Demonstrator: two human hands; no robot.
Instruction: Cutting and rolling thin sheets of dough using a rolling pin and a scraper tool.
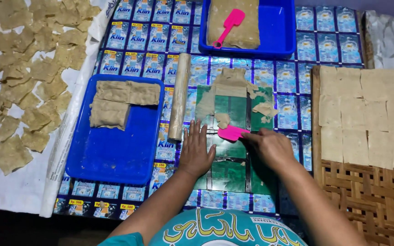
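Note:
My left hand [196, 150] lies flat, fingers apart, on a green mat [233, 171] in front of me. My right hand [269, 146] grips a pink scraper [231, 133] whose blade rests on the mat just right of the left hand. Thin tan dough [228, 84] is smeared over the far part of the mat, with torn patches at its edges. A dough-coated rolling pin [179, 96] lies lengthwise just left of the mat.
A blue tray [115, 157] at left holds dough blocks [115, 102]. A second blue tray [279, 36] at the back holds a dough slab and a pink spatula [228, 26]. Square sheets [365, 114] cover a woven rack [370, 200] at right. Dried pieces [23, 73] lie on white cloth at left.

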